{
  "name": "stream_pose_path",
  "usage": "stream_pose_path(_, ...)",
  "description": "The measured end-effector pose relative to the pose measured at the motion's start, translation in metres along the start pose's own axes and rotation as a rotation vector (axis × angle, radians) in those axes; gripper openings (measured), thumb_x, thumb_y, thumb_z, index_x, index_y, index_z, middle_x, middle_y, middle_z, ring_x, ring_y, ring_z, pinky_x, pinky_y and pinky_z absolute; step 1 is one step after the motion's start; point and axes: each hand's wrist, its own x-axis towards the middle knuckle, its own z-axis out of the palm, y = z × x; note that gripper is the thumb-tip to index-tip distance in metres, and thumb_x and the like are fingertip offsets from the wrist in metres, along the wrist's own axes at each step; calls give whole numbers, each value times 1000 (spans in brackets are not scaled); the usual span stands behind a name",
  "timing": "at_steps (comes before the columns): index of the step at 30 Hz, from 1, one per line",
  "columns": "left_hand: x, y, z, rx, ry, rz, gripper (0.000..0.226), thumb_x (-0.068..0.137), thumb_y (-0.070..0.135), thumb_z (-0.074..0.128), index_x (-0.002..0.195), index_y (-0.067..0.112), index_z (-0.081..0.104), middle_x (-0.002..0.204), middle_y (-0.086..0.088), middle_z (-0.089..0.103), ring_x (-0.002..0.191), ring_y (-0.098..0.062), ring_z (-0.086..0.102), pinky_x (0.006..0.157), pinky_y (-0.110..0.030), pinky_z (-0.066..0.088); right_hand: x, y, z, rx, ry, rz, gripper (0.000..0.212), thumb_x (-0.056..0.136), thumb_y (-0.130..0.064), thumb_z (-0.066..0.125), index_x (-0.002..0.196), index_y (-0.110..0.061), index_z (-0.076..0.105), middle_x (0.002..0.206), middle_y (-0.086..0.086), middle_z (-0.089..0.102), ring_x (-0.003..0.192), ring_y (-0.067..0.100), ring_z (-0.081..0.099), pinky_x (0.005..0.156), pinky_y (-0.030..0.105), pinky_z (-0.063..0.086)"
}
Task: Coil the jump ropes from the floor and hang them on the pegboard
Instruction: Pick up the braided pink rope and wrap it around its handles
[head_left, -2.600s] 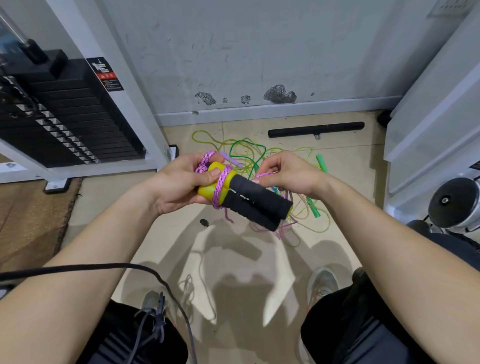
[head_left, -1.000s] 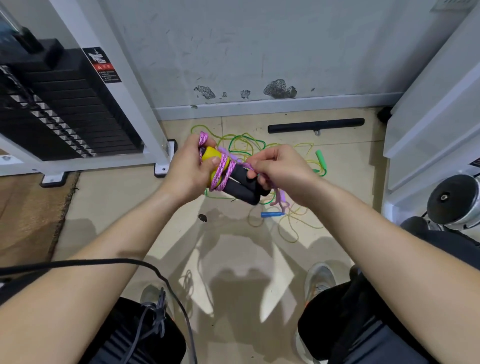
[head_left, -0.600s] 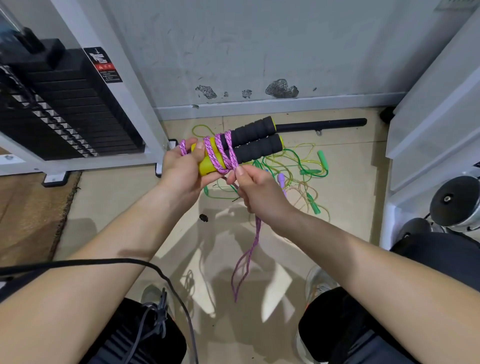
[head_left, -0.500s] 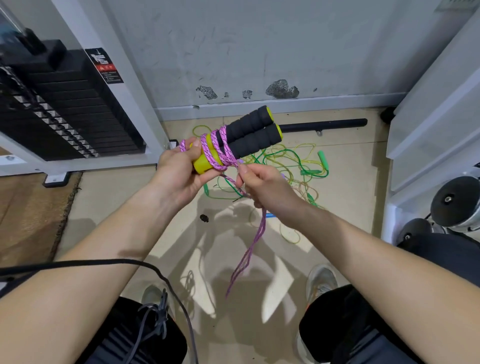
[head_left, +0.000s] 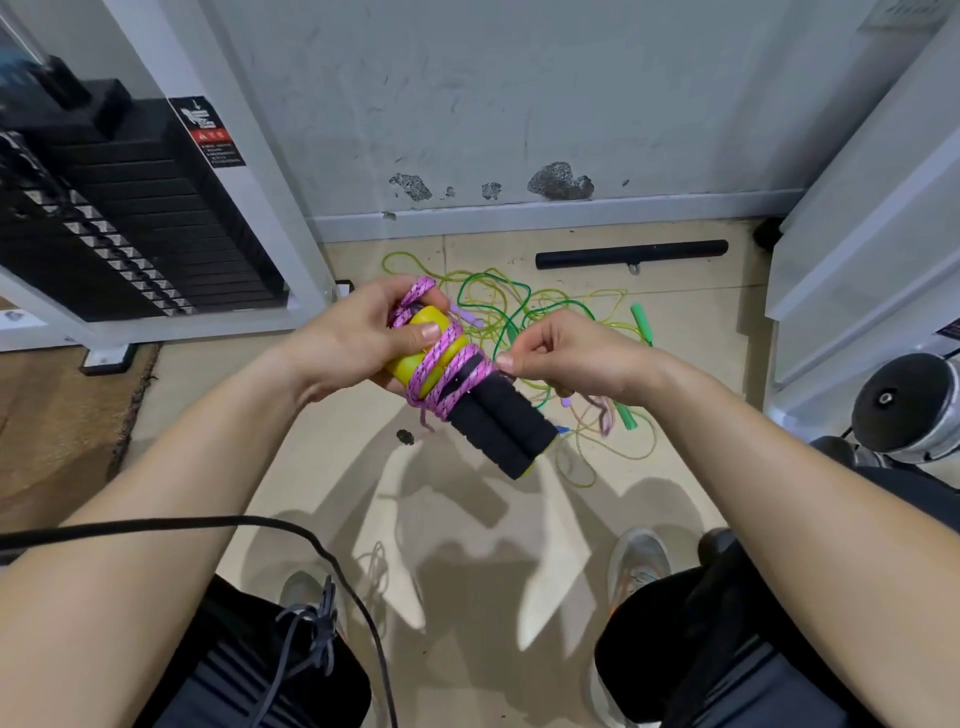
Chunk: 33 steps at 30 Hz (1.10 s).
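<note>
Bright, crisp floor shadows, wide-angle edge distortion

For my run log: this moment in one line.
left hand: grips handles | right hand: pinches pink rope | green ropes: floor

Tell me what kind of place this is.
Most likely a gym. A black weight stack in a white machine frame stands at left, a black bar handle lies by the baseboard, and jump ropes lie tangled on the tile floor.
</note>
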Motion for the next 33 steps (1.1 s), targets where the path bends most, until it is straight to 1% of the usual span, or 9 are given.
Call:
stream_pose_path(3, 7, -9, 2, 355, 86, 121, 21, 95, 9, 63, 106, 25, 55, 99, 1, 62, 84, -19, 64, 66, -34, 56, 3, -3, 8, 2, 44, 41, 41, 98, -30, 62, 67, -2, 62, 60, 4, 42, 55, 21, 33, 54, 31, 33)
stream_pose_path(6, 15, -18, 9, 618, 369, 258, 26, 92, 9, 64, 116, 16, 56, 110, 0, 59, 95, -18, 53, 78, -25, 38, 7, -4, 20, 115, 223, 72, 34, 99, -16, 55, 68, -8, 63, 57, -15, 57, 45, 13, 40, 53, 29, 39)
stream_pose_path(10, 23, -22, 13, 451, 721, 296, 28, 92, 7, 61, 119, 9, 56, 111, 0, 58, 97, -19, 53, 81, -19, 34, 8, -11, 43, 385, 417, 42, 21, 101, -15, 50, 86, -9, 63, 60, -3, 59, 43, 13, 41, 44, 24, 36)
stream_pose_path(13, 24, -19, 13, 145, 827, 244, 25, 94, 15, 59, 118, 18, 53, 102, 9, 58, 94, -23, 62, 82, -37, 53, 4, -9, 62, 394, 380, 26, 27, 104, -24, 45, 84, -14, 60, 57, -2, 49, 39, 6, 38, 43, 21, 30)
stream_pose_path(16, 22, -12, 17, -330, 723, 97, 18, 101, 14, 53, 118, 18, 48, 105, -2, 60, 76, -16, 66, 56, -34, 59, 3, -4, 70, 288, 354, -8, 33, 104, -28, 43, 77, -19, 59, 57, -11, 45, 41, -2, 41, 50, 21, 30)
stream_pose_path(19, 17, -6, 11, -649, 599, 4, 18, 102, 9, 51, 121, 9, 51, 106, -10, 65, 75, -19, 69, 59, -39, 60, 6, 1, 55, 208, 347, -20, 37, 104, -36, 45, 74, -20, 60, 57, -10, 42, 44, 1, 35, 53, 25, 30)
stream_pose_path(21, 13, -2, 3, -734, 530, -47, 15, 102, 6, 47, 113, 6, 58, 90, -6, 72, 73, -20, 71, 56, -37, 60, 6, 3, 39, 222, 257, -39, 39, 103, -40, 47, 73, -20, 61, 55, -10, 38, 47, 7, 32, 52, 26, 28)
stream_pose_path(27, 2, 1, -16, -601, 176, -88, 17, 101, 9, 47, 108, 11, 63, 93, -6, 71, 77, -19, 72, 58, -37, 60, 0, 4, -8, 29, 214, -63, 18, 92, -19, 64, 76, -15, 69, 63, 4, 36, 60, 23, 30, 53, 34, 29)
stream_pose_path(33, 9, -1, -10, -268, 405, -17, 15, 101, 12, 54, 116, 14, 54, 95, -3, 64, 70, -16, 68, 58, -40, 61, -3, -1, -12, 93, 181, -4, 23, 90, 2, 46, 67, -2, 51, 58, 4, 30, 48, 14, 24, 46, 22, 22)
